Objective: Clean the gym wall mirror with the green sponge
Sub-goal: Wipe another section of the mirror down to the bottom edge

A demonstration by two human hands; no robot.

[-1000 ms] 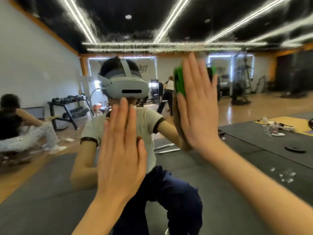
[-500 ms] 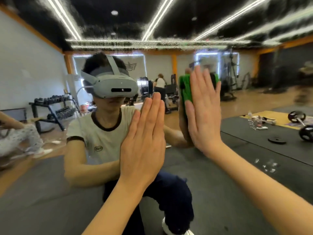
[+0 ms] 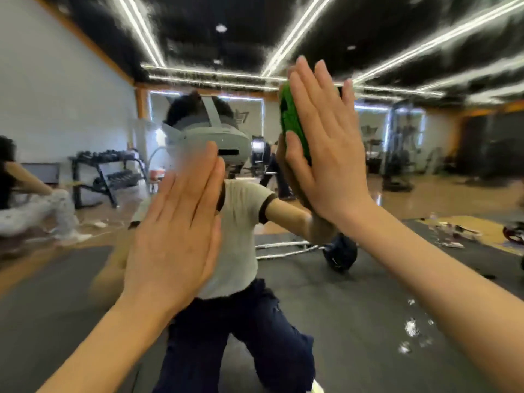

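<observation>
Green sponge point(image 3: 292, 129) held flat against the gym wall mirror point(image 3: 397, 293), high and right of centre in the head view; only its left edge and a strip of its face show, the rest lying behind the right hand point(image 3: 326, 154). That hand presses the sponge to the glass with straight fingers pointing up and the thumb laid along the sponge's lower left edge, palm toward the mirror, not curled around it. The left hand point(image 3: 175, 239) is raised lower and to the left, flat, its straight fingers together and pointing up toward the glass; whether it touches the mirror cannot be told, and its fingertips are blurred. Both forearms enter from the bottom corners. Pale smears or droplets point(image 3: 411, 330) mark the glass at lower right. The mirror reflects a crouching person in a pale T-shirt and dark trousers wearing a grey headset point(image 3: 215, 137), ceiling light strips point(image 3: 295, 32), a dumbbell rack point(image 3: 107, 171) at left, a barbell point(image 3: 337, 253) on dark floor mats, and a seated person point(image 3: 34, 205) at the far left edge
</observation>
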